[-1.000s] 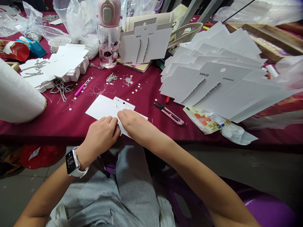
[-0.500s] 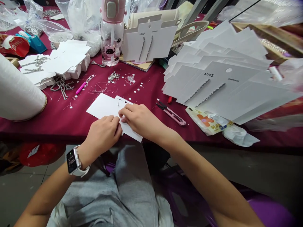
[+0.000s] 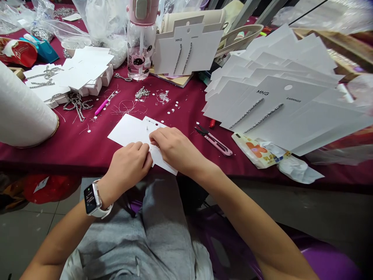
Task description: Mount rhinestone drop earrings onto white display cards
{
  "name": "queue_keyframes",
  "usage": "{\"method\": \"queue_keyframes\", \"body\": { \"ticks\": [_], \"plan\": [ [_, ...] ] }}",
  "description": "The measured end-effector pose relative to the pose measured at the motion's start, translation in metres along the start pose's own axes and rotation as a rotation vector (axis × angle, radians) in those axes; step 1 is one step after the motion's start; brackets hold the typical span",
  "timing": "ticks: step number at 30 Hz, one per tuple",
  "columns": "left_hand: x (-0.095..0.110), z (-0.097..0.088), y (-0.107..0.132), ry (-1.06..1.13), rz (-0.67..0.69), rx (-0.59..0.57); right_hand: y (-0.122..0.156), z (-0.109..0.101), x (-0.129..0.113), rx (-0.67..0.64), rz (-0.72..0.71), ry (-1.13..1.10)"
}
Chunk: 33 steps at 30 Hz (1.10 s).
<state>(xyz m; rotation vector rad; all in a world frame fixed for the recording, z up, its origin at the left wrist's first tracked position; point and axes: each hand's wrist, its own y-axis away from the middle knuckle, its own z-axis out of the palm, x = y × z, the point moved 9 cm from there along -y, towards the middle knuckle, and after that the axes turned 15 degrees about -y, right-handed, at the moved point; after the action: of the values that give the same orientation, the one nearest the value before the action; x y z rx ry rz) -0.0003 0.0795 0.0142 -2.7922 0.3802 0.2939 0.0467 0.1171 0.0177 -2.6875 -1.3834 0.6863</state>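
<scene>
A white earring card [image 3: 128, 130] lies near the front edge of the maroon table [image 3: 180, 112]. My left hand [image 3: 128, 165], with a smartwatch [image 3: 91, 199] on its wrist, rests on the card's near edge with fingers curled in a pinch. My right hand [image 3: 175, 147] lies on the card beside it, fingertips pressed together and touching the left hand's fingertips. What the fingers pinch is hidden. A small stud post sticks up from the card just beyond my fingers.
Pink thread snips [image 3: 215, 142] lie right of my hands. A fanned pile of finished cards [image 3: 276, 105] fills the right. A pink bottle [image 3: 141, 39], a display card [image 3: 186, 48], blank cards [image 3: 81, 72], loose chains [image 3: 77, 105] and a white roll [image 3: 20, 112] sit behind and left.
My right hand has slid a little further up over the card. The left hand has stayed in place, and the view has shifted slightly.
</scene>
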Motion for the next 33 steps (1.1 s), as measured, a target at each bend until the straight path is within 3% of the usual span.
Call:
{"method": "queue_keyframes", "body": {
  "ticks": [6,16,20,24,29,33],
  "plan": [
    [0.001,0.001,0.002,0.000,0.002,0.009,0.001,-0.002,0.013,-0.064,0.028,-0.220],
    [0.003,-0.006,0.003,-0.035,-0.002,0.124,0.002,0.007,0.001,0.018,-0.011,0.172],
    [0.003,-0.008,0.004,-0.039,-0.022,0.149,0.005,0.005,-0.010,0.061,-0.081,0.191],
    [0.003,-0.008,0.005,-0.032,-0.021,0.166,0.009,0.006,-0.022,-0.047,-0.114,0.211],
    [0.004,-0.007,0.005,-0.021,-0.009,0.164,0.013,0.004,-0.026,-0.226,-0.040,0.142],
    [0.003,-0.005,0.005,-0.008,-0.004,0.133,0.014,0.002,-0.023,-0.230,0.032,0.037]
  ]
}}
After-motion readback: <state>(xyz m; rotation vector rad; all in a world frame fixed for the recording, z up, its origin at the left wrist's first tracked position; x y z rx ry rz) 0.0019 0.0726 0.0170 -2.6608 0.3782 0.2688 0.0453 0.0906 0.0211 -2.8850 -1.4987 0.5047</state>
